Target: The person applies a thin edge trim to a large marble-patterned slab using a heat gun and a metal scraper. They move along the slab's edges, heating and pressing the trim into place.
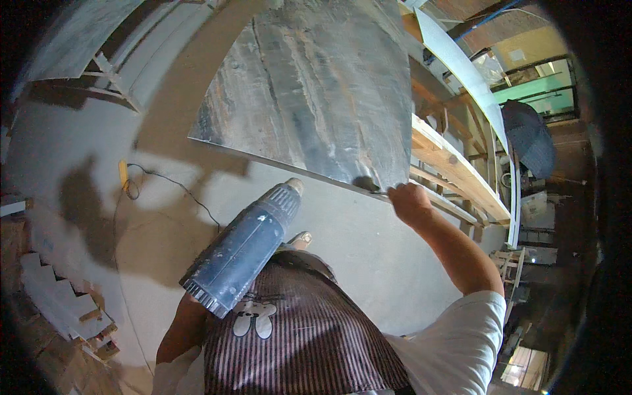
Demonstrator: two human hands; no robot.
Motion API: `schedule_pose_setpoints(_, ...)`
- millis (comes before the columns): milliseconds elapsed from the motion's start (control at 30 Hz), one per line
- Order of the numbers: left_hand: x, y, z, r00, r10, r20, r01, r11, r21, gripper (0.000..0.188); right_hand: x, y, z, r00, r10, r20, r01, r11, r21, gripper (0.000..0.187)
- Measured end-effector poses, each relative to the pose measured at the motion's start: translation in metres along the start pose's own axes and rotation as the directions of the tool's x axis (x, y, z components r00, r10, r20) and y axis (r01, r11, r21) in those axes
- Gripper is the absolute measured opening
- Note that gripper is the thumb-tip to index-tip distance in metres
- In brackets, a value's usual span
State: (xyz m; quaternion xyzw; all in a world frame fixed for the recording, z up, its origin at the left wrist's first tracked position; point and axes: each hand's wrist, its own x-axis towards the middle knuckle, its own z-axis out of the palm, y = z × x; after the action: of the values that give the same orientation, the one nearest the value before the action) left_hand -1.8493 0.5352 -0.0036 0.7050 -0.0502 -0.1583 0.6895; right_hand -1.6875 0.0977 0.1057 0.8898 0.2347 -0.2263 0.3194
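Note:
A blue heat gun [247, 247] with a pale nozzle crosses the view in front of me, its nozzle aimed up toward the front edge of a panel. Behind its rear end, my left hand [191, 304] is mostly hidden; it holds up the gun from below. The grey and brown marbled panel [309, 85] lies flat, raised above the floor. At its near right corner, my right hand [409, 202] is closed, and a thin light sliver of something sticks out from its fingers against the panel edge. What that piece is, I cannot make out.
A black cord [178, 185] runs over the floor from a yellow piece [123, 174]. Wooden beams [454, 168] and a long white strip [461, 66] stand right of the panel. Offcuts [66, 296] are piled at left; a dark umbrella [528, 138] is at far right.

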Motion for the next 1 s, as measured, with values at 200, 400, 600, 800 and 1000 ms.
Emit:
schedule_pose_setpoints(200, 0.010, 0.003, -0.010, 0.999, 0.046, 0.013, -0.046, 0.997, 0.067, 0.017, -0.082, 0.044, 0.058, 0.912, 0.239, 0.334, -0.308, 0.936, 0.169, 0.024)
schedule_pose_setpoints(400, 0.021, 0.019, -0.015, 0.993, 0.109, 0.041, -0.115, 0.976, 0.184, 0.017, -0.056, -0.062, -0.001, 0.904, 0.411, 0.118, -0.294, 0.396, 0.870, 0.026)
schedule_pose_setpoints(600, 0.026, 0.030, -0.019, 0.986, 0.150, 0.069, -0.164, 0.942, 0.294, 0.018, 0.033, -0.168, -0.009, 0.864, 0.504, 0.014, -0.070, 0.092, 0.993, 0.025)
schedule_pose_setpoints(800, 0.032, 0.069, -0.010, 0.972, 0.211, 0.100, -0.233, 0.887, 0.400, 0.014, 0.031, -0.195, 0.052, 0.663, 0.741, 0.105, -0.133, -0.021, 0.991, 0.024)
schedule_pose_setpoints(1000, 0.031, 0.081, -0.005, 0.979, 0.196, 0.054, -0.202, 0.903, 0.380, 0.011, -0.070, -0.104, 0.182, 0.301, 0.676, 0.673, -0.059, -0.691, 0.721, 0.026)
